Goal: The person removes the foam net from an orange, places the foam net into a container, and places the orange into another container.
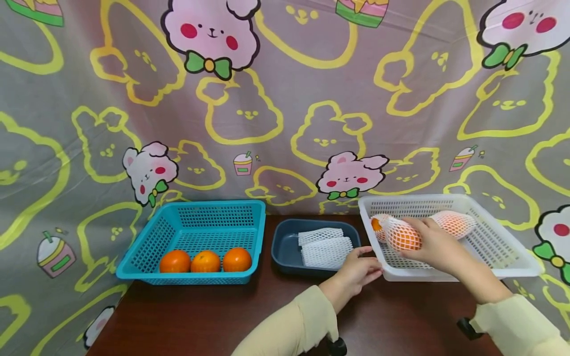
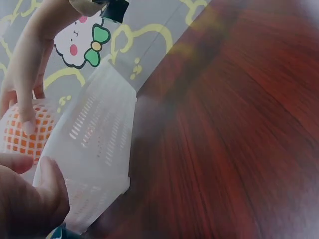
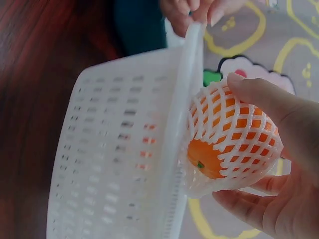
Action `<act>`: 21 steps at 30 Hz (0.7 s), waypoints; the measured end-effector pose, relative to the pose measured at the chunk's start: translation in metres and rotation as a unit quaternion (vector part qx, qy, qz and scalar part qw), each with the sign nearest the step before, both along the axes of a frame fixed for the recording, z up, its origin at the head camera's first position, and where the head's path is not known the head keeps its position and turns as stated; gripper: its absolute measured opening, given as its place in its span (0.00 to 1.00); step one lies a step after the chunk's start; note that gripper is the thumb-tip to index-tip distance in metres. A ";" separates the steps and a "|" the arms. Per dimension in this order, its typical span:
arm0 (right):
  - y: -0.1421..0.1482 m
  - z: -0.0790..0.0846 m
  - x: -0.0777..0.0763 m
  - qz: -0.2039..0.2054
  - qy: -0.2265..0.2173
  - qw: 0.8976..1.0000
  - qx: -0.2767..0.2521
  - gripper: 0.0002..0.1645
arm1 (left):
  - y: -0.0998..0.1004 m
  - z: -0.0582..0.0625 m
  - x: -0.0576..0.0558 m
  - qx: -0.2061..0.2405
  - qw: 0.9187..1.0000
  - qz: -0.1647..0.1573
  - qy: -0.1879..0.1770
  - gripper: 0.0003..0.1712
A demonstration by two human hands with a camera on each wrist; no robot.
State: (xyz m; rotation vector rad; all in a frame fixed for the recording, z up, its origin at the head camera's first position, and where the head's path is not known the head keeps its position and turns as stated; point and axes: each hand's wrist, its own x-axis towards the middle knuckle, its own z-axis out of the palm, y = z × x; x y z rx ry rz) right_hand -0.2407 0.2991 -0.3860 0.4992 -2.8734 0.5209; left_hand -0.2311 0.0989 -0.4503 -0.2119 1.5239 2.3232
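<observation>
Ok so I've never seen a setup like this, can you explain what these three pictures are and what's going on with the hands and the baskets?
No machine here: a person works with bare hands, wearing three cameras. The wide picture comes from the head, the other two from the wrists. On the dark wooden table stand a blue basket with three bare oranges, a dark tray holding empty white foam nets, and a white basket with netted fruit. The right hand grips a netted orange inside the white basket; the right wrist view shows it up close. The left hand holds that basket's near edge.
</observation>
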 end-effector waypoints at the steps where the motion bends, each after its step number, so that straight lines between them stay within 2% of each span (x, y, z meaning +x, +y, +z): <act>1: -0.003 0.001 0.001 0.002 0.003 1.000 -0.002 0.57 | -0.003 0.000 0.000 0.001 1.000 -0.011 -0.001 0.26; 9: -0.024 0.008 0.010 0.018 0.025 0.999 -0.016 0.56 | -0.028 -0.003 0.003 -0.008 0.993 -0.114 0.020 0.22; 16: -0.038 0.006 0.016 0.053 0.072 0.995 -0.038 0.55 | -0.062 -0.012 0.005 -0.044 0.977 -0.194 0.070 0.20; 21: -0.049 0.006 0.021 0.071 0.097 0.991 -0.060 0.55 | -0.085 -0.014 0.006 -0.067 0.968 -0.220 0.097 0.20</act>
